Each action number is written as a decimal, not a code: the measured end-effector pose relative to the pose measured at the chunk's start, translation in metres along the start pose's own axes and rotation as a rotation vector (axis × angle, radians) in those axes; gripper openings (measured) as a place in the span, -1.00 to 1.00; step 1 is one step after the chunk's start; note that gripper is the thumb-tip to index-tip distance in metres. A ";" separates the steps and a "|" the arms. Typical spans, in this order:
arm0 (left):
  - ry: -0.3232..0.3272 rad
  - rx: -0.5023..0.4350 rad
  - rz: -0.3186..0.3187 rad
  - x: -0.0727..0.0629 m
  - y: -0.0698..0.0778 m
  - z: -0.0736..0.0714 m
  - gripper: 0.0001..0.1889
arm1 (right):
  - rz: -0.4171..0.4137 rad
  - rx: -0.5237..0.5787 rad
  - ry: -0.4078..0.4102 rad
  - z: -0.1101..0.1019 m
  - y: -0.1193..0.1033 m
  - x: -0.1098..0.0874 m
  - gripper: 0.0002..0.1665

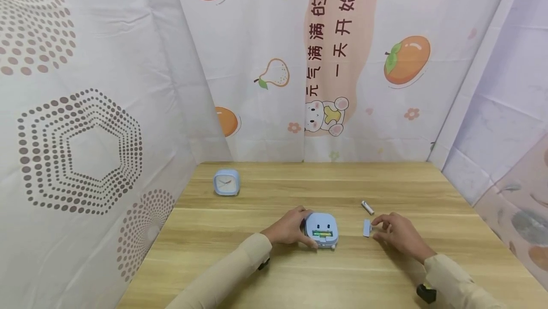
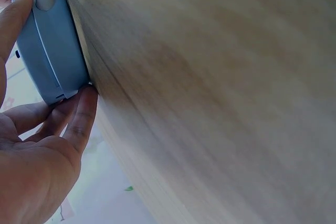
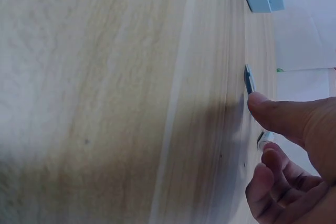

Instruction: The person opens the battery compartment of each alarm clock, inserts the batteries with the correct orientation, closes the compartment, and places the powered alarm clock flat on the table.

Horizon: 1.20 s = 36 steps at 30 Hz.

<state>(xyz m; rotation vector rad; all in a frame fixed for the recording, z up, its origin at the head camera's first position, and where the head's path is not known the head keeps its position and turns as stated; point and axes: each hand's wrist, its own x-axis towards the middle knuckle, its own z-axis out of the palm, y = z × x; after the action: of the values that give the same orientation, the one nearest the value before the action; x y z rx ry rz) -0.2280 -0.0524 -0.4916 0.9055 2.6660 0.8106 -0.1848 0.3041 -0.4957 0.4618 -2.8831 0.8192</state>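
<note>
A light-blue alarm clock (image 1: 328, 223) lies face down, its battery compartment uncovered with a green battery (image 1: 322, 234) inside. My left hand (image 1: 291, 226) grips the clock by its left side, thumb at the near edge and fingers around the far side. In the left wrist view, the clock's side (image 2: 58, 40) and rounded feet show between the fingers. Right of the clock is a small light-blue battery cover (image 1: 366, 228). Beside its right edge is my right hand (image 1: 398, 234), thumb and index finger apart; in the right wrist view the thumb tip overlaps the cover's end (image 3: 248, 78).
A loose white battery (image 1: 367, 207) lies on the wooden table (image 1: 274, 183), just beyond the cover. Another light-blue clock (image 1: 226, 182) stands at the back left, dial facing forward. Printed curtains (image 1: 257, 28) hang behind the table and along both sides.
</note>
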 end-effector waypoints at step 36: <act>-0.002 -0.008 0.006 0.000 0.000 -0.001 0.06 | -0.132 -0.073 0.150 0.005 0.003 0.001 -0.80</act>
<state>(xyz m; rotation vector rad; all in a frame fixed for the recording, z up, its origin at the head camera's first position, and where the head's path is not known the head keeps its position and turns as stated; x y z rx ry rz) -0.2284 -0.0529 -0.4914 0.9124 2.6579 0.8202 -0.1872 0.3041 -0.5009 0.5512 -2.7012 0.6944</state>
